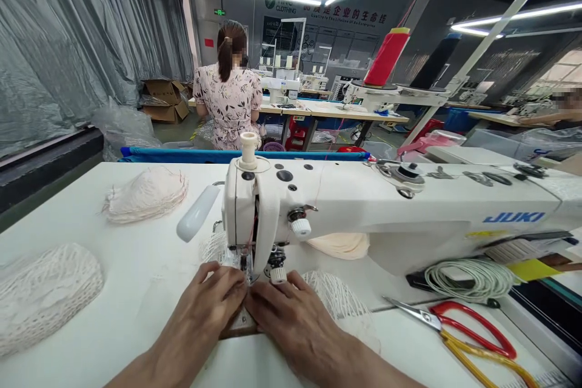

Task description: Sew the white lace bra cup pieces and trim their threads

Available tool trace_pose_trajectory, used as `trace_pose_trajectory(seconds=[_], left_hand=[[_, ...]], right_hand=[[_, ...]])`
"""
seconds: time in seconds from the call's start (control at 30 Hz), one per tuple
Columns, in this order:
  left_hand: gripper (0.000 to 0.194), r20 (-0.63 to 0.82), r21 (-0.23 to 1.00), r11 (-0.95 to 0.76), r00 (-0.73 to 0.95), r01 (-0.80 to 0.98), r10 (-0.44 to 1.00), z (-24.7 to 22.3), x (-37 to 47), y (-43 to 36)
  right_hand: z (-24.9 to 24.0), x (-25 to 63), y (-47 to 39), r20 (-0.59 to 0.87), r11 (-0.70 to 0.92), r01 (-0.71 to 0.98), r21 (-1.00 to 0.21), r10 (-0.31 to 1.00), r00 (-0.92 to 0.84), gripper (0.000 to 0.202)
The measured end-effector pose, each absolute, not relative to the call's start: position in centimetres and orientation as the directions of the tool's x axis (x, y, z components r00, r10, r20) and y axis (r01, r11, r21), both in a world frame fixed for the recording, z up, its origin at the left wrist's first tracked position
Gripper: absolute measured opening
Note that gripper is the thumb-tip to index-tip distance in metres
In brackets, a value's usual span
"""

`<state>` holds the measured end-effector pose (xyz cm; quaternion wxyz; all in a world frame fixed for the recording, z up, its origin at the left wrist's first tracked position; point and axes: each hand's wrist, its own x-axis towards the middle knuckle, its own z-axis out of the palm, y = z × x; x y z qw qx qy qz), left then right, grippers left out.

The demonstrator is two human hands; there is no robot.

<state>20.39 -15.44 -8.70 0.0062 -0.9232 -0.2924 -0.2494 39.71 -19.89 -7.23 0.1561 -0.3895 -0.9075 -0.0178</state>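
A white sewing machine (386,203) stands in front of me. My left hand (211,300) lies just left of the needle area, fingers bent and pressed together by the presser foot. Close on the other side, my right hand (291,315) has its fingers curled down, the fingertips of both hands nearly meeting. White openwork lace fabric (339,294) spreads from under my right hand, and netted fabric also shows behind my left hand. The edge pinched between the fingers is mostly hidden by the hands and the machine head.
Stacks of pale lace pieces (50,291) and cup-shaped pieces (148,194) lie on the left. Cream pieces (343,245) sit behind the machine arm. Red-and-yellow-handled scissors (473,327) and a coiled pale cord (470,279) are at right. A person (230,91) sits ahead, back turned.
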Motion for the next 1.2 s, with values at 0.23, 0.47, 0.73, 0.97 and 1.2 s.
trace_pose_trajectory(seconds=[0.23,0.47,0.73,0.97,1.2], left_hand=[[0.039,0.617,0.004,-0.863,0.678,0.505,0.400,-9.4,20.5,-15.8],[0.039,0.485,0.154,-0.867,0.728,0.474,0.484,-8.9,19.6,-15.4],[0.029,0.500,0.199,-0.865,0.711,0.461,0.494,-9.6,19.2,-15.1],[0.032,0.524,0.211,-0.879,0.710,0.427,0.471,-10.4,19.1,-14.6],[0.033,0.517,0.324,-0.853,0.679,0.408,0.521,-10.3,19.2,-14.6]], right_hand=[[-1.3,44.3,-20.3,0.123,0.581,0.711,-0.397,0.801,-0.586,0.020],[-4.3,42.4,-20.0,0.090,0.601,0.772,-0.210,0.798,-0.596,0.021],[-6.9,41.2,-18.8,0.410,0.657,0.701,-0.279,0.741,-0.531,0.017],[-7.2,40.5,-18.6,0.391,0.602,0.748,-0.280,0.783,-0.484,0.031],[-7.6,39.4,-18.0,0.414,0.576,0.782,-0.240,0.789,-0.454,0.015]])
